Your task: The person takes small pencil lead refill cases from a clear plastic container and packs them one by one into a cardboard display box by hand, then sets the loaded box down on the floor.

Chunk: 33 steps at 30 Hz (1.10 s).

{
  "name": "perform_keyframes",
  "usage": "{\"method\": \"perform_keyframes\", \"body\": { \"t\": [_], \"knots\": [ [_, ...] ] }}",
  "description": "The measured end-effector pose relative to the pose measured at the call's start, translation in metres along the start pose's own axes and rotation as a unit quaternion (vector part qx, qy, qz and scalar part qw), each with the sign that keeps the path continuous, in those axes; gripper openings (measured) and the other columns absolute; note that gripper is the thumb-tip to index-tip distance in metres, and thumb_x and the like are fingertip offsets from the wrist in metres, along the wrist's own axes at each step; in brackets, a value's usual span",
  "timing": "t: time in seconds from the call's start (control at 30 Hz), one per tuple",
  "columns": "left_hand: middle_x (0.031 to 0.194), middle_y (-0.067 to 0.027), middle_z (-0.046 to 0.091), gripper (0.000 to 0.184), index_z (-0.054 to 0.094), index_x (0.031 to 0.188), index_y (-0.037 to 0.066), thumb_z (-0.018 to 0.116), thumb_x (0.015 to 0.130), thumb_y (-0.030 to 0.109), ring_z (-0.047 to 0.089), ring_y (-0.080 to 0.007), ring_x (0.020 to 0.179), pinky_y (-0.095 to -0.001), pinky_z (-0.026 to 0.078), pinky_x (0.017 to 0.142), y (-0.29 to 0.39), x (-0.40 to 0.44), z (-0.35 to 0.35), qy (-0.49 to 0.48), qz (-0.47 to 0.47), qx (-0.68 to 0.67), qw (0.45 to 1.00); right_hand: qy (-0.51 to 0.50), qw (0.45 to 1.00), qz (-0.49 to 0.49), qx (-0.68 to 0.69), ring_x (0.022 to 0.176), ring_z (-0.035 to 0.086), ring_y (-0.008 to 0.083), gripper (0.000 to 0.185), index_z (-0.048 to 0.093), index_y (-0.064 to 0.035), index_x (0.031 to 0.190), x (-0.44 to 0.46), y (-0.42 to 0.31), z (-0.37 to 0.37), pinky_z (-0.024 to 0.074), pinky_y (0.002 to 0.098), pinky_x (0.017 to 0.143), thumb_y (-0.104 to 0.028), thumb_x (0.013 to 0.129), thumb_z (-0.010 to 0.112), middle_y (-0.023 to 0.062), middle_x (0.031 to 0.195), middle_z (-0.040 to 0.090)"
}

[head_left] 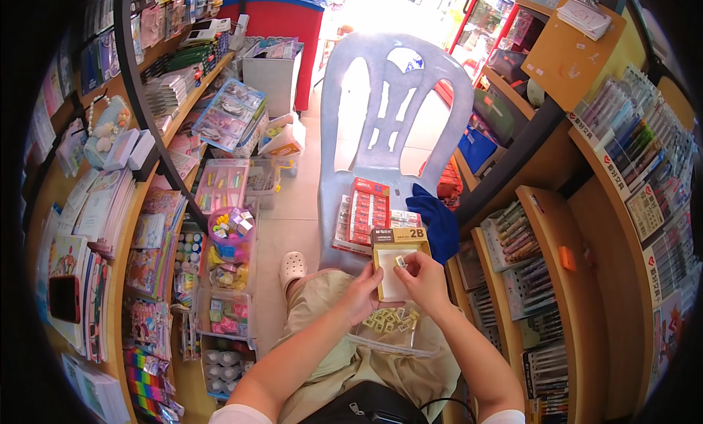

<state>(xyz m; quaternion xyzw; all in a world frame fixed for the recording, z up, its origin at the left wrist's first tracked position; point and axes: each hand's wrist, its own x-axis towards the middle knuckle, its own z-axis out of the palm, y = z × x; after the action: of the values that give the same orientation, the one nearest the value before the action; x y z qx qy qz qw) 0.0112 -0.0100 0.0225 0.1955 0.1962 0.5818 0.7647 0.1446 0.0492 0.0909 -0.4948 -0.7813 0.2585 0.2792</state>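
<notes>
My left hand (362, 291) is closed around the left side of a shallow gold and white carton marked 2B (399, 235), held tilted over my lap. Between the fingertips of my right hand (423, 280) is a small pale eraser (400, 261), just above the carton's white inside. A clear plastic tub (388, 345) rests on my lap below both hands, with several small yellowish erasers (388, 320) in it. Beyond the carton, a red box of wrapped erasers (368, 217) lies on the seat of a grey-blue plastic chair (333, 197).
A dark blue cloth (437, 222) hangs over the chair's right side. Shelves of notebooks (102, 212) and tubs of small goods (228, 318) line the left. Pen racks (637, 131) close in on the right. A phone (64, 299) lies on the left shelf.
</notes>
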Motion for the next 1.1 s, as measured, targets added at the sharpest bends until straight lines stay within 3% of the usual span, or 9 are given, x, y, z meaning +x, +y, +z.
{"method": "perform_keyframes", "body": {
  "t": [0.17, 0.33, 0.43, 0.53, 0.73, 0.93, 1.03, 1.1],
  "knots": [
    [0.132, -0.0063, 0.037, 0.043, 0.022, 0.135, 0.020, 0.040, 0.097, 0.029, 0.049, -0.0282, 0.117, -0.0542, 0.048, 0.088, -0.002, -0.001, 0.002, -0.013, 0.000, 0.006, 1.000, -0.020, 0.999, 0.031, -0.001, 0.060, 0.061, 0.0247, 0.027, 0.060, 0.0019, 0.082, 0.004, -0.001, 0.004, 0.0467, 0.0347, 0.056, -0.020, 0.071, 0.071, 0.0121, 0.066, 0.061],
    [0.136, -0.0057, 0.036, 0.043, 0.020, 0.137, 0.023, 0.036, 0.098, 0.031, 0.043, -0.0261, 0.124, -0.0539, 0.044, 0.093, 0.000, -0.003, 0.004, -0.001, 0.028, 0.006, 1.000, -0.090, 0.994, 0.048, -0.041, 0.062, 0.061, 0.0269, 0.028, 0.060, 0.0015, 0.082, -0.005, -0.018, -0.001, 0.0476, 0.0363, 0.058, -0.022, 0.071, 0.070, 0.0129, 0.067, 0.061],
    [0.137, -0.0049, 0.035, 0.043, 0.020, 0.137, 0.025, 0.034, 0.098, 0.033, 0.041, -0.0250, 0.125, -0.0521, 0.043, 0.095, -0.003, 0.000, 0.001, -0.009, 0.038, 0.010, 0.999, -0.042, 0.997, -0.012, -0.068, 0.055, 0.058, 0.0184, 0.027, 0.060, 0.0015, 0.082, -0.008, -0.008, 0.003, 0.0450, 0.0299, 0.052, -0.020, 0.071, 0.071, 0.0094, 0.063, 0.060],
    [0.137, -0.0043, 0.036, 0.042, 0.020, 0.137, 0.026, 0.034, 0.098, 0.033, 0.041, -0.0239, 0.125, -0.0499, 0.044, 0.095, -0.005, 0.002, -0.001, -0.009, 0.041, 0.011, 0.999, -0.032, 0.997, 0.019, -0.069, 0.063, 0.062, 0.0290, 0.027, 0.059, 0.0011, 0.081, -0.006, -0.016, 0.002, 0.0478, 0.0377, 0.058, -0.022, 0.071, 0.070, 0.0144, 0.068, 0.062],
    [0.135, -0.0031, 0.037, 0.041, 0.021, 0.136, 0.026, 0.034, 0.098, 0.034, 0.043, -0.0222, 0.123, -0.0468, 0.044, 0.095, -0.004, 0.000, -0.001, -0.012, 0.020, 0.011, 1.000, 0.015, 0.999, 0.050, 0.000, 0.062, 0.063, 0.0222, 0.025, 0.058, 0.0020, 0.082, 0.008, -0.019, 0.014, 0.0490, 0.0326, 0.057, -0.017, 0.072, 0.071, 0.0133, 0.068, 0.063],
    [0.131, -0.0033, 0.039, 0.040, 0.025, 0.134, 0.021, 0.037, 0.098, 0.032, 0.046, -0.0205, 0.119, -0.0447, 0.046, 0.093, -0.002, -0.002, -0.001, -0.005, 0.022, -0.023, 0.999, -0.038, 0.952, 0.054, 0.298, 0.069, 0.063, 0.0138, 0.015, 0.059, 0.0053, 0.092, 0.016, 0.004, 0.042, 0.0518, 0.0248, 0.059, -0.002, 0.080, 0.063, 0.0097, 0.075, 0.064],
    [0.133, -0.0041, 0.039, 0.041, 0.022, 0.136, 0.023, 0.033, 0.098, 0.034, 0.045, -0.0220, 0.121, -0.0465, 0.044, 0.095, -0.003, -0.002, 0.000, -0.003, 0.027, -0.012, 1.000, -0.069, 0.918, 0.068, 0.383, 0.068, 0.062, 0.0128, 0.018, 0.059, 0.0053, 0.097, 0.011, 0.005, 0.039, 0.0516, 0.0246, 0.059, -0.004, 0.082, 0.061, 0.0089, 0.078, 0.064],
    [0.133, -0.0050, 0.039, 0.041, 0.022, 0.137, 0.024, 0.030, 0.098, 0.035, 0.045, -0.0233, 0.121, -0.0478, 0.044, 0.096, -0.003, -0.001, -0.001, -0.008, 0.038, -0.009, 0.999, -0.070, 0.943, 0.079, 0.317, 0.068, 0.062, 0.0115, 0.017, 0.059, 0.0048, 0.098, 0.007, -0.007, 0.020, 0.0510, 0.0235, 0.059, -0.004, 0.083, 0.060, 0.0079, 0.078, 0.064]
  ]
}}
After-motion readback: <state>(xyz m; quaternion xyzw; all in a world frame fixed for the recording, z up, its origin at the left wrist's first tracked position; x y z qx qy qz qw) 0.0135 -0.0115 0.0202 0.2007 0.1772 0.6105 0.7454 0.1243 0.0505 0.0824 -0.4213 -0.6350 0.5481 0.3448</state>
